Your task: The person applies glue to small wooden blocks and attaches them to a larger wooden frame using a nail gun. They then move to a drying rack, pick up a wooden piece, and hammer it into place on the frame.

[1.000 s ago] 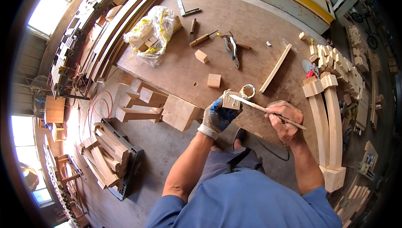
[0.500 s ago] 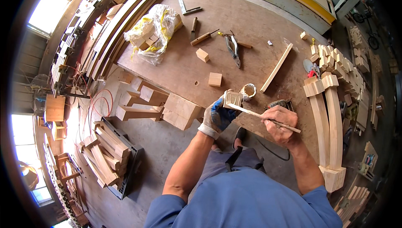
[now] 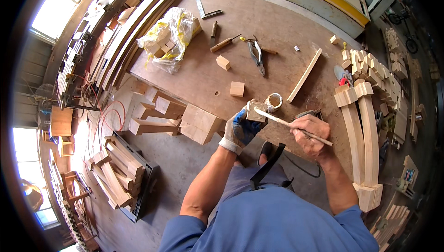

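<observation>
Head view: we clasp a square block (image 3: pixel 252 113) of pale wood in gloved left fingers (image 3: pixel 241 118), left of our bare right fingers (image 3: pixel 301 123), which pinch a slender, white-tipped stick (image 3: pixel 278 119).

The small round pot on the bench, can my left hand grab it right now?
Probably not: your left hand is gripping the wooden block. The pot stands close by, its top uncovered, but the stick in your right hand slants across just in front of it.
</observation>
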Tool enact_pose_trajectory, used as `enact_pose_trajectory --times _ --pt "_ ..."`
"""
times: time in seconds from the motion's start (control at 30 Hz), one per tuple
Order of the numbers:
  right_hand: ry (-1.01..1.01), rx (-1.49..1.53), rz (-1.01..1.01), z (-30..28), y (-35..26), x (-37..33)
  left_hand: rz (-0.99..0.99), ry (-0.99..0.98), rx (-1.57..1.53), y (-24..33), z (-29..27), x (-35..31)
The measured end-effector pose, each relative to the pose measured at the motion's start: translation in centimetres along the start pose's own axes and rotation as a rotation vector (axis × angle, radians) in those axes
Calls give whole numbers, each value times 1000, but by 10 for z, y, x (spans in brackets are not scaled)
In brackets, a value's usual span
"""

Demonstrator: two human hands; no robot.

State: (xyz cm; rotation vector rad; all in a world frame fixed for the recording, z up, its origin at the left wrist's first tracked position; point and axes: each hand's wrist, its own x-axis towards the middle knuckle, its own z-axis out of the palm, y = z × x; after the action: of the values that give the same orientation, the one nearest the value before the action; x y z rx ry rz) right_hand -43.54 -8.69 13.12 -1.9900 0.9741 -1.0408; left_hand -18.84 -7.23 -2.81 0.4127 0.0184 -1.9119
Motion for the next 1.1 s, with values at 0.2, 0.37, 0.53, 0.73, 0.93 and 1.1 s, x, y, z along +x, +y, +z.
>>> enact_pose_trajectory --times 0.2,0.37,0.53,0.73,0.93,1.1 --pt "-42 -16 -92 -6 -1 4 17 -7 -2 1 0 -4" --pt "-55 -65 -121 0 -5 2 39 17 -35 -1 6 -5" --pt "-139 -169 -343 -4 -4 4 58 45 -7 2 8 -5" --pt "101 55 53 -19 -6 6 77 26 -27 7 14 -8" --pt "246 64 438 -17 49 5 94 -32 -46 13 39 -34" --pt "201 54 541 9 98 11 152 25 214 31 76 -103"
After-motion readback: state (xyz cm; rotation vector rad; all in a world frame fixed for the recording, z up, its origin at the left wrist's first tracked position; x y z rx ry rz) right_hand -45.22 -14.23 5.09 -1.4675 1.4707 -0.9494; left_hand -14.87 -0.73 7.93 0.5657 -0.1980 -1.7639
